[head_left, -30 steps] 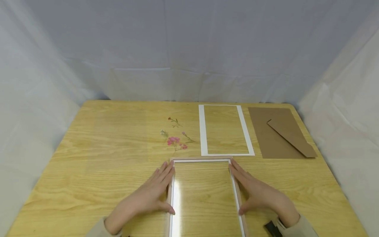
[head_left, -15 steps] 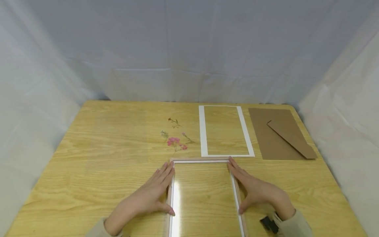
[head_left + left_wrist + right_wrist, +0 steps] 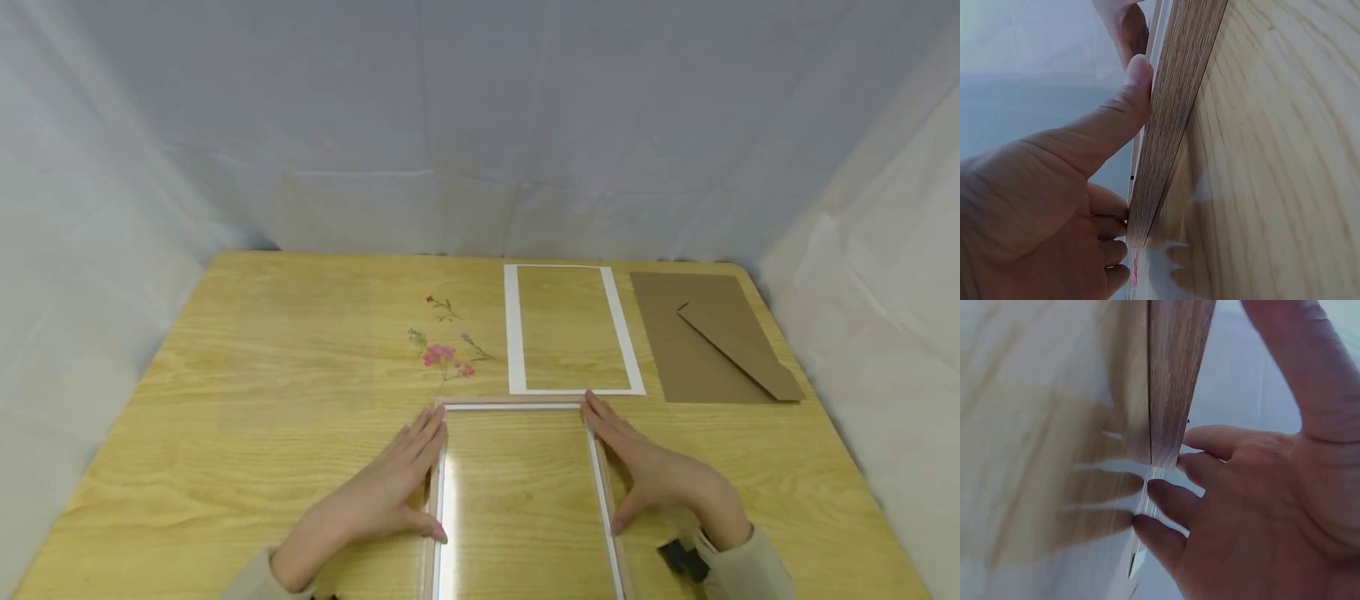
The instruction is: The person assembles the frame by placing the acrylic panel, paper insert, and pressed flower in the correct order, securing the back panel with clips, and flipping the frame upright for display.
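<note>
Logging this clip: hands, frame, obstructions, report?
Left hand, right hand touching opposite sides of wooden picture frame. Frame flat on table. White mat close beyond far edge.

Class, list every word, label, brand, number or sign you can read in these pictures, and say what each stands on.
None: no text can be read in any view.
The frame, white mat and brown board show no lettering.
Any marking on the black item is too small or blurred to read.
</note>
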A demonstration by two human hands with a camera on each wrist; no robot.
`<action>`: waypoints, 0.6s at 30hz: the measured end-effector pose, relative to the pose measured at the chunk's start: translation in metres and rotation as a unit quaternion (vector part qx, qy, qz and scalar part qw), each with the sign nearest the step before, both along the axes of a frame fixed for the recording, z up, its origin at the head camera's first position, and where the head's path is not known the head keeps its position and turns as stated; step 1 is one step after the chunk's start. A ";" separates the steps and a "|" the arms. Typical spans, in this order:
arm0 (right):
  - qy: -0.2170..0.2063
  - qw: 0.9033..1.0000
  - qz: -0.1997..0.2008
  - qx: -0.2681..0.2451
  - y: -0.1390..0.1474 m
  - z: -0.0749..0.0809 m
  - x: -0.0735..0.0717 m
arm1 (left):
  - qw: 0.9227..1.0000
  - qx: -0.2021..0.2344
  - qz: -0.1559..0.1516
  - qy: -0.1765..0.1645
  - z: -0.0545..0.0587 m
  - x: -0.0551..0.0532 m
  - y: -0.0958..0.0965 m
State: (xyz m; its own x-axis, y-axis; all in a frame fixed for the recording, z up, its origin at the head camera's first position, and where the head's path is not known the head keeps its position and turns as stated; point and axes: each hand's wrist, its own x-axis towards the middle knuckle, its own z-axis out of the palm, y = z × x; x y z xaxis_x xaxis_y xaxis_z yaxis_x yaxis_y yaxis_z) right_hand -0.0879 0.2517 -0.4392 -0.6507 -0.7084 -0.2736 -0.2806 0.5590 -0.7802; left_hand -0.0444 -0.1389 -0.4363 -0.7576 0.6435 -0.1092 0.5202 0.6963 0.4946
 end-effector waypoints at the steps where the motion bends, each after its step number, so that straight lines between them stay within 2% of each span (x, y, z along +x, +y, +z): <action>1: -0.001 1.000 -0.001 -0.002 0.001 -0.001 -0.001 | 1.000 -0.001 0.000 -0.002 0.000 0.000 0.000; 8: -0.011 1.000 -0.003 -0.010 0.007 -0.005 -0.004 | 1.000 -0.007 -0.002 -0.002 -0.002 -0.002 0.003; 18: 0.001 1.000 -0.001 -0.019 0.009 -0.008 -0.005 | 1.000 -0.008 -0.003 -0.004 -0.001 -0.002 0.003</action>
State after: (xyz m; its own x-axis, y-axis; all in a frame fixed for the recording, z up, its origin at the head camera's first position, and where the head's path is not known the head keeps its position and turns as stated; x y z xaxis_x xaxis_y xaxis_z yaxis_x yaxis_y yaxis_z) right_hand -0.0931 0.2603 -0.4476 -0.6528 -0.7166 -0.2457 -0.2806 0.5300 -0.8002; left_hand -0.0464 -0.1359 -0.4375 -0.7529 0.6460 -0.1258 0.5205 0.7014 0.4870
